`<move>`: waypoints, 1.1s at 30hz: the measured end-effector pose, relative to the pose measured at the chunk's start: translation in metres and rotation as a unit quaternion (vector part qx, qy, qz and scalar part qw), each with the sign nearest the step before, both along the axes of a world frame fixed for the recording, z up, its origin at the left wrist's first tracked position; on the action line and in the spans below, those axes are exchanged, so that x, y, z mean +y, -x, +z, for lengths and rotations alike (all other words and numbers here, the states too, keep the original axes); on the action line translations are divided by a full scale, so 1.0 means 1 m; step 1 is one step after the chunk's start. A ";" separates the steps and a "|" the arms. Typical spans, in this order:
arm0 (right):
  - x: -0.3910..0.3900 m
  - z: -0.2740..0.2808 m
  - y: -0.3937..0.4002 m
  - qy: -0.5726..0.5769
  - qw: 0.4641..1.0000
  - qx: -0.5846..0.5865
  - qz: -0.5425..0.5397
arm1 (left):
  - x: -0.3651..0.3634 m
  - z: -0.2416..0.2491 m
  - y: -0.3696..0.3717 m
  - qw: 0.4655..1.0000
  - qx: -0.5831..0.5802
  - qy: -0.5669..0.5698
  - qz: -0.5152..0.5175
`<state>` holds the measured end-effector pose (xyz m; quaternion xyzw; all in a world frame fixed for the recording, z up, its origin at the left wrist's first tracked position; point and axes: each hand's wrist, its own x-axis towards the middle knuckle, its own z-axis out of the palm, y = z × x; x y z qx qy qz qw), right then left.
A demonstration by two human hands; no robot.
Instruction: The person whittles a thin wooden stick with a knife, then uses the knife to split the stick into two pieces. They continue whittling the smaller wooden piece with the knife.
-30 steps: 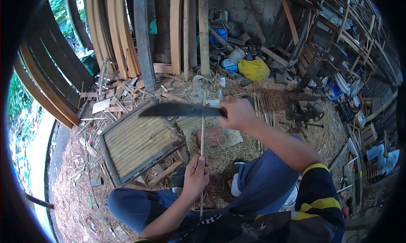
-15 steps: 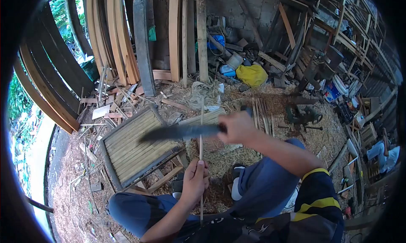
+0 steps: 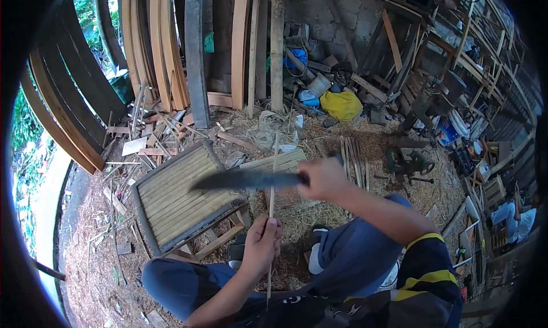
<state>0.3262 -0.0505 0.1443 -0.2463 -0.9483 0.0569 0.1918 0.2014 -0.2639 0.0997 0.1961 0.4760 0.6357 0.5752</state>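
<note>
My right hand (image 3: pixel 324 178) is wrapped around the handle of a machete (image 3: pixel 245 180), its dark, broad blade pointing left and slightly blurred. The blade lies across a thin, pale wooden strip (image 3: pixel 272 205) that stands lengthwise in front of me. Lower down, my left hand (image 3: pixel 262 242) grips this strip, thumb on top, and its tail end runs down toward my lap. Just left of the blade tip is a slatted bamboo panel (image 3: pixel 177 199) in a dark frame, resting on wooden legs.
Wood shavings (image 3: pixel 97 259) and offcuts cover the ground. Several thin strips (image 3: pixel 355 157) lie beyond my right hand, beside a metal vise (image 3: pixel 408 161). Tall planks (image 3: pixel 165 48) lean at the back left. A yellow cloth bundle (image 3: pixel 341 105) sits among clutter. Another person (image 3: pixel 514 220) is at the far right.
The view has shifted slightly. Both hands keep their grips, and the machete still crosses the strip at nearly the same place above my left hand.
</note>
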 end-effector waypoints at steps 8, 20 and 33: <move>0.072 0.013 -0.002 0.017 0.985 0.026 -0.169 | -0.008 -0.002 -0.007 1.000 -0.008 -0.010 -0.018; 0.052 0.007 0.006 0.035 0.988 -0.010 -0.152 | -0.013 -0.003 -0.009 1.000 0.020 -0.010 -0.005; -0.012 0.003 -0.002 -0.060 0.992 -0.077 0.079 | -0.008 0.001 -0.008 0.997 0.078 0.000 0.014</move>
